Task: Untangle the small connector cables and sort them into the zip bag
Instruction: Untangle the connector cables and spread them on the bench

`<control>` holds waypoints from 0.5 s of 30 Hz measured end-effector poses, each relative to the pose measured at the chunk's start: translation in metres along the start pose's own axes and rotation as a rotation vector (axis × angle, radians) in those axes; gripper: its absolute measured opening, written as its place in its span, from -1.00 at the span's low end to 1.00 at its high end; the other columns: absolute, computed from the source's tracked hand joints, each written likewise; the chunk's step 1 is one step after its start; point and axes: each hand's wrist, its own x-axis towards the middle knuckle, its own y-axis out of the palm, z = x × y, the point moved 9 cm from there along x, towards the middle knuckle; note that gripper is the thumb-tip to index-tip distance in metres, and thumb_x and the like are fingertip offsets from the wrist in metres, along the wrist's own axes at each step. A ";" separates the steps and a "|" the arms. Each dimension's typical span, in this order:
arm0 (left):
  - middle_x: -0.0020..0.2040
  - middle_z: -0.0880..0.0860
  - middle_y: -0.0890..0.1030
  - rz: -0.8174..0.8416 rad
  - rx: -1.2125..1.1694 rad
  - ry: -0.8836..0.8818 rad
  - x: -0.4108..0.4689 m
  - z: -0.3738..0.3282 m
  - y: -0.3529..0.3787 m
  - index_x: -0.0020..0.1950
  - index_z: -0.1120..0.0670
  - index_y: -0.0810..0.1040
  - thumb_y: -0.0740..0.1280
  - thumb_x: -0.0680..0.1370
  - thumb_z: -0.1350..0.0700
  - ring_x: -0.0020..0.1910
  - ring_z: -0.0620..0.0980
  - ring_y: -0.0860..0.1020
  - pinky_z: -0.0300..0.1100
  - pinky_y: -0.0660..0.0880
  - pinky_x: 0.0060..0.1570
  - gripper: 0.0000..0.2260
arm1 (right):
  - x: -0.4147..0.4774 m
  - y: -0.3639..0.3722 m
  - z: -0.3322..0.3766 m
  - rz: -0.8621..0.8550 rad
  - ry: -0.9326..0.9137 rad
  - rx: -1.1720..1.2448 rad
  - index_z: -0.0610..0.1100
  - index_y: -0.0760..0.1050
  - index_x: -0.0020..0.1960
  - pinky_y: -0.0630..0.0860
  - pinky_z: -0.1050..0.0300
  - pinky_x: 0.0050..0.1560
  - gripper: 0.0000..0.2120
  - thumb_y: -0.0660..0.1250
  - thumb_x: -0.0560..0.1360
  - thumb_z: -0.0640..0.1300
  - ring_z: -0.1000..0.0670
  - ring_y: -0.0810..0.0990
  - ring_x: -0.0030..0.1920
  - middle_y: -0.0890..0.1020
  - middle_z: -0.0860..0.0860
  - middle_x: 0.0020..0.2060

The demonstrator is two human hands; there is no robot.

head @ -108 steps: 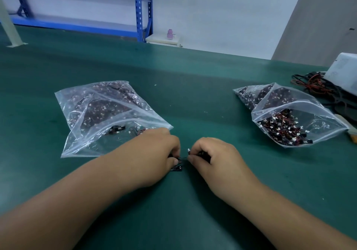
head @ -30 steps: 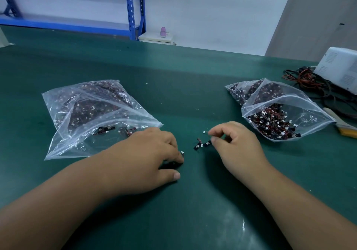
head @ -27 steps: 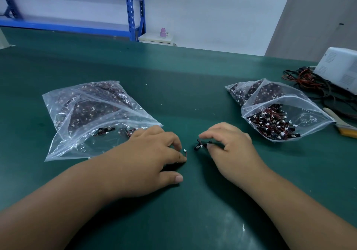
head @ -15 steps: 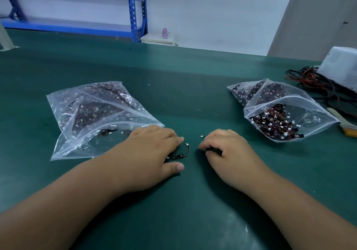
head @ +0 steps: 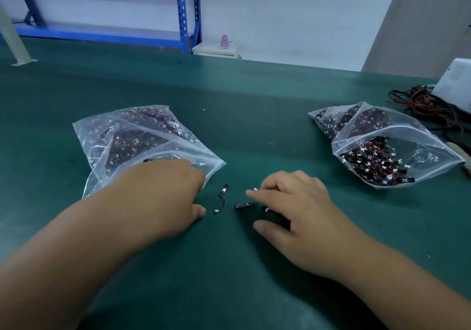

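My left hand (head: 163,197) is blurred: fingers loose, thumb splayed on the green table (head: 229,278), fingertips at the mouth of the left zip bag (head: 114,146). I can see nothing gripped in it. My right hand (head: 293,207) is spread, with the fingertips pressing a cable bunch (head: 243,205) to the table, its black plug lying left-right. Between my hands a loose cable (head: 224,189) lies free and slightly curved. Its long axis runs away from me, black plug far, white plug near. The right zip bag (head: 397,156) is well apart.
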 end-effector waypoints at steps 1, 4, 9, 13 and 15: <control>0.07 -0.15 0.50 -0.017 0.010 -0.020 -0.001 0.006 -0.002 0.07 -0.12 0.43 0.25 0.51 -0.28 0.08 -0.04 0.52 -0.05 0.51 0.04 -0.71 | -0.001 0.006 0.005 0.041 -0.018 -0.049 0.20 0.48 0.33 0.21 0.10 0.21 -0.53 0.10 0.50 0.30 0.08 0.38 0.13 0.42 0.25 0.10; 0.03 -0.12 0.51 -0.050 0.030 -0.075 -0.001 0.029 -0.006 0.08 -0.11 0.47 0.21 0.55 -0.10 0.01 -0.04 0.54 -0.02 0.54 0.01 -0.84 | -0.002 0.019 0.004 0.123 -0.002 -0.119 0.28 0.40 0.40 0.10 0.15 0.23 -0.44 -0.11 0.52 0.35 0.07 0.31 0.19 0.35 0.26 0.17; -0.03 -0.05 0.45 -0.046 0.004 -0.126 0.018 0.057 0.007 -0.09 -0.04 0.32 0.16 0.54 0.12 -0.03 0.00 0.46 0.02 0.52 0.04 -0.94 | 0.004 0.016 -0.011 0.096 0.034 -0.045 0.30 0.45 0.36 0.08 0.20 0.20 -0.61 0.04 0.60 0.23 0.14 0.32 0.14 0.39 0.30 0.08; 0.28 0.03 0.42 0.043 -0.080 -0.186 0.036 0.063 0.029 0.26 0.01 0.39 0.16 0.62 0.01 0.23 0.11 0.43 0.08 0.42 0.24 -0.76 | 0.004 0.003 -0.025 -0.022 0.080 0.091 0.23 0.47 0.32 0.14 0.15 0.21 -0.64 0.28 0.54 0.01 0.14 0.41 0.16 0.48 0.29 0.07; 0.37 0.05 0.39 0.063 -0.086 -0.178 0.040 0.061 0.036 0.36 0.00 0.36 0.13 0.64 -0.04 0.31 0.13 0.40 0.07 0.37 0.31 -0.68 | 0.003 0.001 -0.034 -0.047 0.122 0.127 0.21 0.44 0.28 0.22 0.09 0.25 -0.61 0.33 0.49 -0.05 0.14 0.45 0.16 0.51 0.28 0.06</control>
